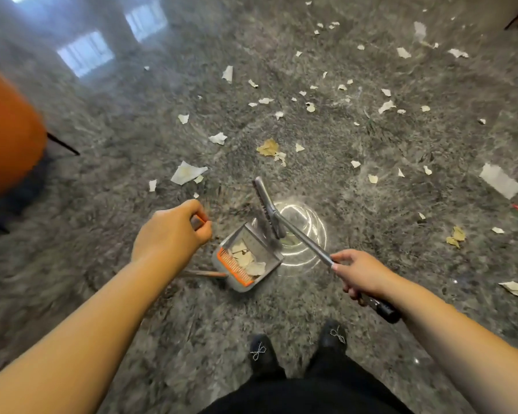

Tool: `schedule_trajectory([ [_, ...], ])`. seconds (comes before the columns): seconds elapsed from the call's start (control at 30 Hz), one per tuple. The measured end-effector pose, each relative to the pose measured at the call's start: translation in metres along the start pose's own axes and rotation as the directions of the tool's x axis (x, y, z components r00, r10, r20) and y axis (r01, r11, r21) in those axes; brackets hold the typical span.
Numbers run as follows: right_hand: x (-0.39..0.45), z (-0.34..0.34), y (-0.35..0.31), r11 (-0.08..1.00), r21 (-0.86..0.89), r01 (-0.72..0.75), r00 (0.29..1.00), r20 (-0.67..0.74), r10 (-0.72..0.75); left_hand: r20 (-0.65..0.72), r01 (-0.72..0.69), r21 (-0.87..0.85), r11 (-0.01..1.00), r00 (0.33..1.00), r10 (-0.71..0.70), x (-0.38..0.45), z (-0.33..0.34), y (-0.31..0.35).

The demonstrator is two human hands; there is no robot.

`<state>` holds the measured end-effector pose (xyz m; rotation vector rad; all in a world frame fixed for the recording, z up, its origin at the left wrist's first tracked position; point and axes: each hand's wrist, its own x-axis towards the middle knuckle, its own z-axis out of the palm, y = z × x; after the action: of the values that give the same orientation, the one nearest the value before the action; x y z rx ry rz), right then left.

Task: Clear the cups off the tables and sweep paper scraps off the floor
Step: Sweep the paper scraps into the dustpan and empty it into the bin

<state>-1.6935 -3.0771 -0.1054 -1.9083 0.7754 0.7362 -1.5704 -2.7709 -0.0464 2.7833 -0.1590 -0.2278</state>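
Two bare forearms reach down from the lower corners, above black shoes (299, 348) with small bows planted on the grey speckled floor (371, 138). At the left, the left hand (171, 231) is curled into a fist round the top of the dustpan handle (198, 220), a grey and orange end peeping out between thumb and fingers; how the handle runs down to the pan is blurred. Opposite it, the right hand (361, 273) grips the broom (284, 225) with fingers wrapped round the metal shaft and the forefinger laid along it, the black grip end sticking out behind the wrist. From that hand the shaft slants up and left to the grey brush head, which sits just beyond the far edge of the dustpan (247, 258), touching or almost touching it. That dustpan rests on the floor between both hands, grey with an orange comb along its near side, and a few paper scraps lie inside. Many more scraps (189, 172), white and some yellowish, are strewn over the floor ahead and to the right, well apart from the pan. An orange chair (9, 130) stands at the left edge.
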Motion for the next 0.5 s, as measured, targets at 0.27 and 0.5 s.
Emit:
schedule_trajectory([
  [0.27, 0.039, 0.047, -0.087, 0.992, -0.108, 0.065, 0.995, 0.082, -0.056, -0.108, 0.231, 0.006, 0.973, 0.967, -0.229, -0.007, -0.046, -0.113],
  [0.5, 0.103, 0.071, -0.166, 0.976, -0.202, 0.077, 0.988, 0.143, -0.049, -0.181, 0.390, -0.009, 0.921, 0.905, -0.385, 0.018, -0.072, -0.180],
])
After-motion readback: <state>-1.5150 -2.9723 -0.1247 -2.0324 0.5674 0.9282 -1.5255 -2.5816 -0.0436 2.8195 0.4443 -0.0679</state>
